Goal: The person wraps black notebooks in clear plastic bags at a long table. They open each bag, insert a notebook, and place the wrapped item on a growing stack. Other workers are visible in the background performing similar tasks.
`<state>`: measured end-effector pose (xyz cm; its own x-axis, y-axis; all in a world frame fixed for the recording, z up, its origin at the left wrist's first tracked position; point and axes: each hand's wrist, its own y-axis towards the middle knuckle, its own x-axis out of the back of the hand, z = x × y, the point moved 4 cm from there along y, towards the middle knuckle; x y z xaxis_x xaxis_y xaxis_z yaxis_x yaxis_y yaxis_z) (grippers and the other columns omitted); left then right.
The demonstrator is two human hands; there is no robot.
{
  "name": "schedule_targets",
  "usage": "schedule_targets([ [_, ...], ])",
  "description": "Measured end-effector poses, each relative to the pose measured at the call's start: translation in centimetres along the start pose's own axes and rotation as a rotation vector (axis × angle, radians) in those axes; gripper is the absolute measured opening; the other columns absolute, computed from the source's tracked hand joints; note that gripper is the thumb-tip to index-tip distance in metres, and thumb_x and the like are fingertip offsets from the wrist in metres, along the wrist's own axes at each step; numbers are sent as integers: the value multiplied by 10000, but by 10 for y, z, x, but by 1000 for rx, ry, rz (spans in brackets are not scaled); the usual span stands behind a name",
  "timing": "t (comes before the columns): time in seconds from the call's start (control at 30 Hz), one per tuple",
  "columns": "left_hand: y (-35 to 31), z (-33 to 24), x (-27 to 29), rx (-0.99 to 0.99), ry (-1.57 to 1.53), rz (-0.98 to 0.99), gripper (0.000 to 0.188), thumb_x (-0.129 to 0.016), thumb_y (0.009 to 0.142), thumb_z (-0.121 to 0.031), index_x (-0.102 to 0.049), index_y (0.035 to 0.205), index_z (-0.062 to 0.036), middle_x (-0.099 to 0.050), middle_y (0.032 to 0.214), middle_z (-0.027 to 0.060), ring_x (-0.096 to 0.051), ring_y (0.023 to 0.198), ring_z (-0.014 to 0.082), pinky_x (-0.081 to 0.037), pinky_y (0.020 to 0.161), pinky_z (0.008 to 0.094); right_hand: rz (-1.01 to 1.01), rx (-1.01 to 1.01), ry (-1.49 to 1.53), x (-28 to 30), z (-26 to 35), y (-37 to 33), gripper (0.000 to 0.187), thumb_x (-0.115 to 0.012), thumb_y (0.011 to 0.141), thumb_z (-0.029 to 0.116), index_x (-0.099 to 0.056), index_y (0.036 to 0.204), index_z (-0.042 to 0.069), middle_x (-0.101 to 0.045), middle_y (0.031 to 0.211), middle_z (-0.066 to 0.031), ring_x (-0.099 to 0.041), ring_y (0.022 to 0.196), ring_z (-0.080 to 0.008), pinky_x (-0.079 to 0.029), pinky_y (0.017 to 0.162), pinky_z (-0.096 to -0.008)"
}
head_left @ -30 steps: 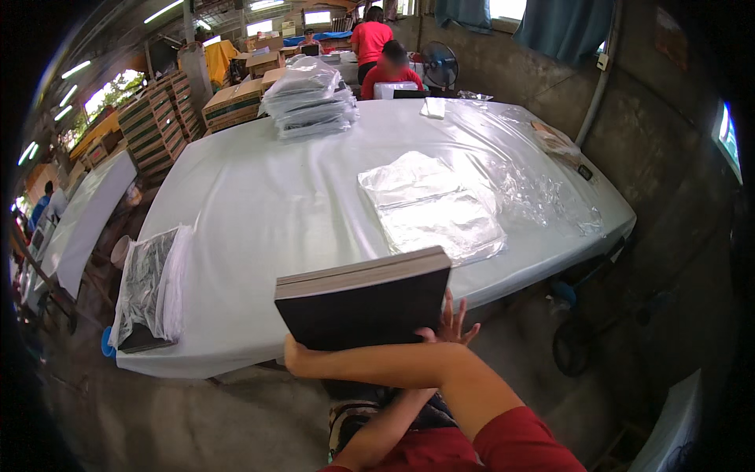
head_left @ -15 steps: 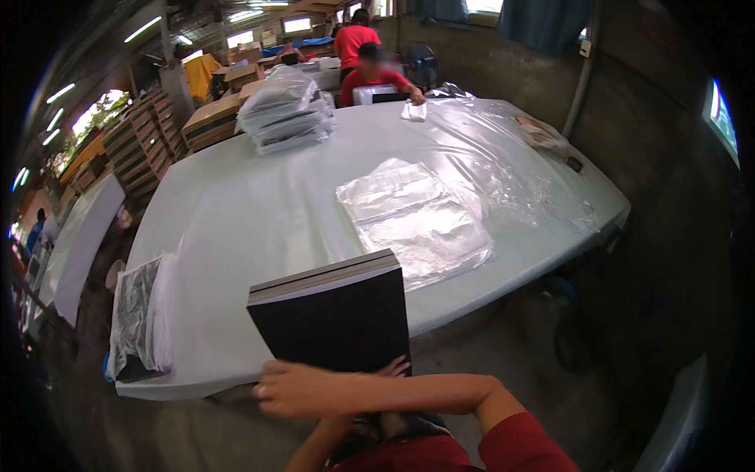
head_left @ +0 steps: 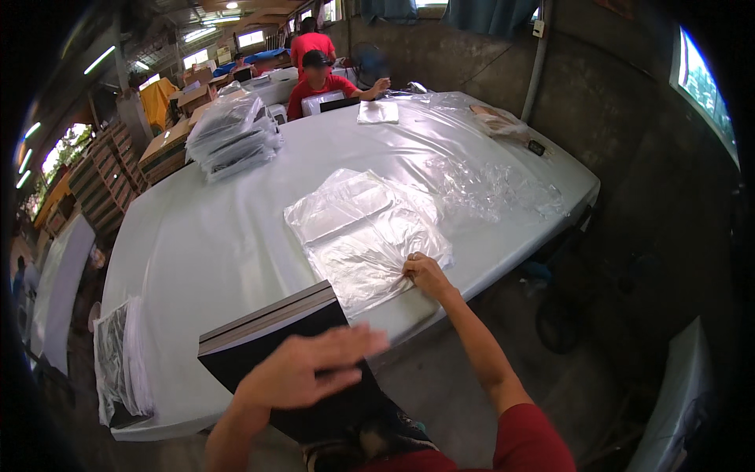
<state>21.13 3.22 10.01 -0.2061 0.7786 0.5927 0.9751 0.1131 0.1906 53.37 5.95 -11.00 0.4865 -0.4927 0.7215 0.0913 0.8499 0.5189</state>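
A thick stack of black boards or covers [head_left: 259,346] with grey-brown edges leans upright at the near table edge, its lower part by my lap. My left hand [head_left: 314,366] is in front of it, slightly blurred, fingers stretched out and holding nothing; whether it touches the stack I cannot tell. To the right, my right hand [head_left: 425,274] pinches the near right part of a pile of clear plastic bags [head_left: 358,228]. The plastic gathers in creases around its fingertips. The pile lies flat on the pale covered table [head_left: 197,244].
Filled clear bags [head_left: 232,138] are stacked at the far left, with wrapped flat packs [head_left: 126,362] at the near left corner. Crumpled plastic film [head_left: 503,189] lies at the right. Across the table sits a person in red [head_left: 318,86] near a white packet [head_left: 378,112]; cartons [head_left: 165,145] stand behind.
My right hand has gone from across the black stack to the plastic bags and gripped them. My left hand has risen in front of the stack. The view has shifted right.
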Motion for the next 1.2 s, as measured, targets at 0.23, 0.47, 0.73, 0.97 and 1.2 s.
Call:
schedule_targets([
  [0.23,91,51,39,48,479,-172,523,-616,813,-116,-448,1308,-88,-450,1346,121,-425,1236,331,-406,978,374,-15,-18,173,33,0,57,94,-650,700,-35,-611,780,-4,-601,706,-123,-599,700,-256,-473,623,-331],
  [0.47,155,136,45,455,478,-309,581,-650,797,-290,-452,1280,-36,-533,1222,207,-506,1131,371,-439,902,401,63,109,172,65,118,117,208,-670,719,-26,-534,872,10,-592,741,-114,-583,708,-241,-464,648,-348],
  [0.73,155,157,63,394,-199,-333,308,-475,933,-248,-604,1004,22,-617,892,57,-538,791,135,-426,712,283,-601,123,-25,113,141,103,240,-646,726,-66,-539,927,10,-557,821,-120,-577,728,-272,-470,684,-355],
  [0.97,133,132,57,254,-657,-306,365,-488,945,-297,-573,1116,14,-598,1001,50,-557,908,117,-453,835,299,-682,53,-14,89,192,76,336,-774,623,38,-572,892,33,-549,940,-67,-519,930,-262,-423,832,-377],
  [1.2,111,120,69,129,-797,-349,481,-527,924,-275,-447,1280,38,-590,1097,94,-573,967,153,-453,876,297,-690,522,-232,71,203,75,151,-692,688,17,-570,754,76,-568,1156,-41,-496,1035,-220,-372,883,-409],
])
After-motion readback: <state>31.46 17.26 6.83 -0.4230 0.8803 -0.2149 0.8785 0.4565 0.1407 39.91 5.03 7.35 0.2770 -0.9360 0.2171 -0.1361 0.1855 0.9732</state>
